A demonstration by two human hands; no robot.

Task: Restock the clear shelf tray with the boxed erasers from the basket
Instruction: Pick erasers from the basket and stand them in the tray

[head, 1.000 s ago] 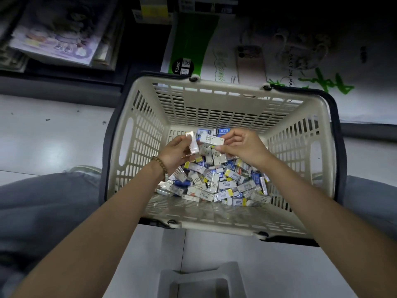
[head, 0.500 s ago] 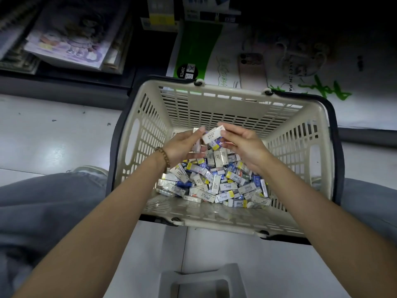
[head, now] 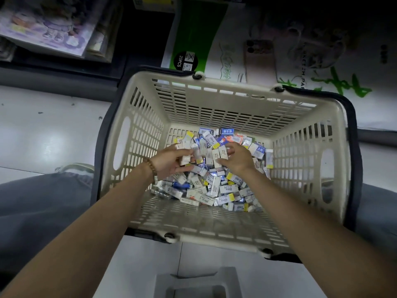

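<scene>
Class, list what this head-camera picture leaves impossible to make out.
Head view:
- Print on the boxed erasers: too small and blurred.
- Whether the right hand grips a box: motion blur.
- How many boxes the left hand holds: the hand itself covers them.
- Clear tray: cut by the bottom edge.

White, blue, yellow boxed erasers [head: 212, 186]; loose heap inside slotted cream basket [head: 214, 108]

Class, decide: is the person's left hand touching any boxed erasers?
Touching. The head view shows the left hand gripping a few boxed erasers, fingers curled round them, over the basket.
</scene>
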